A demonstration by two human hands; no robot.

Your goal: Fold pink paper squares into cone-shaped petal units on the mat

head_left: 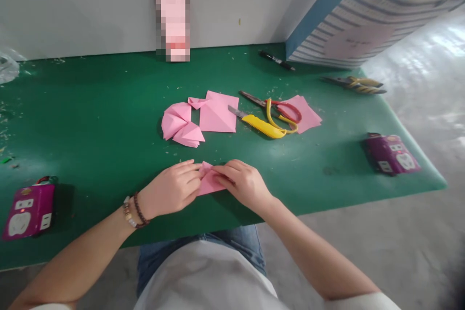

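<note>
A small piece of pink paper, partly folded, lies near the front edge of the green table between my hands. My left hand is closed on its left side, with the fingertips at the paper's upper left. The fingers of my right hand pinch the right side, and part of the paper is hidden beneath them. Beyond my hands are several folded pink paper pieces grouped together. A flat pink square touches that group on its right.
Scissors with red and yellow handles and a yellow-handled knife lie by a pink paper stack. Pliers, a pen, a striped bag and two purple boxes surround the work area. A blurred phone-like object leans on the wall.
</note>
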